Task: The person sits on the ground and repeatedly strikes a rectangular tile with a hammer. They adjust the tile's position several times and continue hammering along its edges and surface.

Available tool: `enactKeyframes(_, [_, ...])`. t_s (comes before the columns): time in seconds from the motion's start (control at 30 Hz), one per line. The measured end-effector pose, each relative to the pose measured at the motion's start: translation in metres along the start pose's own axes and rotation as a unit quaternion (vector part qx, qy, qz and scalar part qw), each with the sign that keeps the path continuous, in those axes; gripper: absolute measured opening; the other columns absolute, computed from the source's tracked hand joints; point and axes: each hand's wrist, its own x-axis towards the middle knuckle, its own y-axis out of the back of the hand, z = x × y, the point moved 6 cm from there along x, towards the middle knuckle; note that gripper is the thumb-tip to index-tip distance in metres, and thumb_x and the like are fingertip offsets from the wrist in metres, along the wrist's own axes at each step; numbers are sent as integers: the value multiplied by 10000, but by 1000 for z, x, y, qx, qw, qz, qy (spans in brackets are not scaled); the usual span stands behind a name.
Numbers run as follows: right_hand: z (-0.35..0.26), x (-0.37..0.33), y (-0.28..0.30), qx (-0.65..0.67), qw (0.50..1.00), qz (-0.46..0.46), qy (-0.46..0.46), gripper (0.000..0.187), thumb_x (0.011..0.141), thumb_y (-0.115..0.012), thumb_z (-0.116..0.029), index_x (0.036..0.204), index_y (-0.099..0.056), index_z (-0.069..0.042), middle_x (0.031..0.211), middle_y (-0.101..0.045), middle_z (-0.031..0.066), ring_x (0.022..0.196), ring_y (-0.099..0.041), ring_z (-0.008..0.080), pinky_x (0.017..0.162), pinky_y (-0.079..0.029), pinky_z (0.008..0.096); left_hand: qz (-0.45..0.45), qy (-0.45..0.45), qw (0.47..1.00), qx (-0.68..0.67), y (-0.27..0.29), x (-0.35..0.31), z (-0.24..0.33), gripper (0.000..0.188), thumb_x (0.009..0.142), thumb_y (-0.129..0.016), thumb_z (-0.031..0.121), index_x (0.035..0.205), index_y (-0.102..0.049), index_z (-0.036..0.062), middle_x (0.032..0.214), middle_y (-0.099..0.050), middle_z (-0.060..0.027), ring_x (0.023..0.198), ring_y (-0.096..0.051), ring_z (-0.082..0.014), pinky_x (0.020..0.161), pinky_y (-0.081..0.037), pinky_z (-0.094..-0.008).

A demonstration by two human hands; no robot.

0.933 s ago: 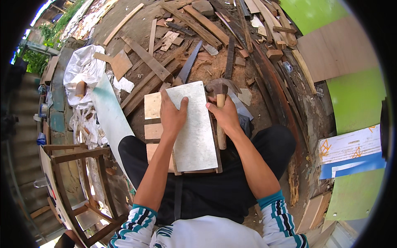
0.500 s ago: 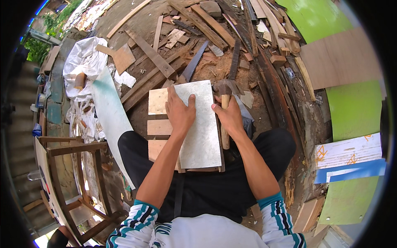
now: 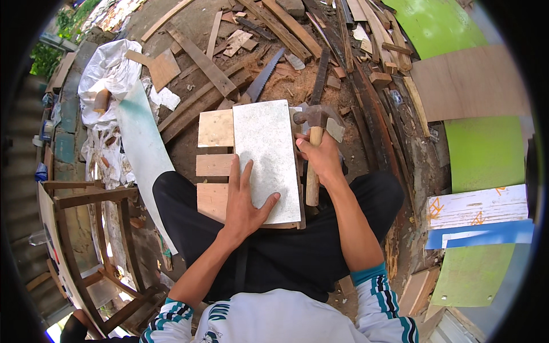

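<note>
I'm in a white shirt (image 3: 280, 320), teal and black stripes (image 3: 390, 303) racing down both sleeves (image 3: 370, 303), teal cuffs (image 3: 368, 274) finishing them off, dark lettering (image 3: 219, 310) up front! Black trousers (image 3: 274, 268) below, and my left hand (image 3: 247, 203) is bare, right hand (image 3: 323, 160) bare too!

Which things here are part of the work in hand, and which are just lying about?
In hand:
- hammer, in the right hand
- pale grey board, under the left hand
- wooden slats, jutting out left of it

Apparently lying about:
- saw
- white plastic sack
- wooden frame
- green panel
</note>
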Motion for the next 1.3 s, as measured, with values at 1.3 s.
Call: enactKeyframes(1.3, [16,-18,6,-15,1000,12,-10,285,924,-698,-8,1150,-526,23,1175,-689,166,973,-687,213,792,-584,343,73,136,985,-79,11,62,-56,848,958,-715,366,1534,-312,-107,1515,-407,-342,1443,-384,-442,1182,-339,-482])
